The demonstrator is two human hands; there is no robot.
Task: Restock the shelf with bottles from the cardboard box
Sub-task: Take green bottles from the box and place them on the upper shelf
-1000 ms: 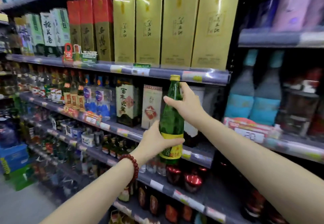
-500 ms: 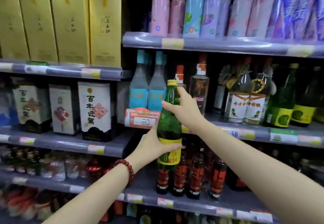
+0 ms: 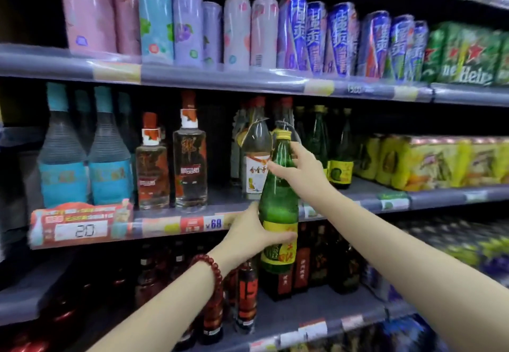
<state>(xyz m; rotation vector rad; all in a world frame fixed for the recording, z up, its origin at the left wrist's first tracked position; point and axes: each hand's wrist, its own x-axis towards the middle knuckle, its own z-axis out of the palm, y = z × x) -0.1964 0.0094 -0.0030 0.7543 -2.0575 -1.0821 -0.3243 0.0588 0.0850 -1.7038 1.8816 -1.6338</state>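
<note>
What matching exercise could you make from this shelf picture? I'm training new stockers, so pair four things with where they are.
Things:
1. green bottle
2. left hand
3. right hand
4. green cans

Places:
A. top shelf, far right
B. round the bottle's lower body, at the yellow label
C. held in front of the middle shelf, not yet set down
D. on the bottle's neck and shoulder

Pairs: 1-C, 2-B, 3-D, 4-A
</note>
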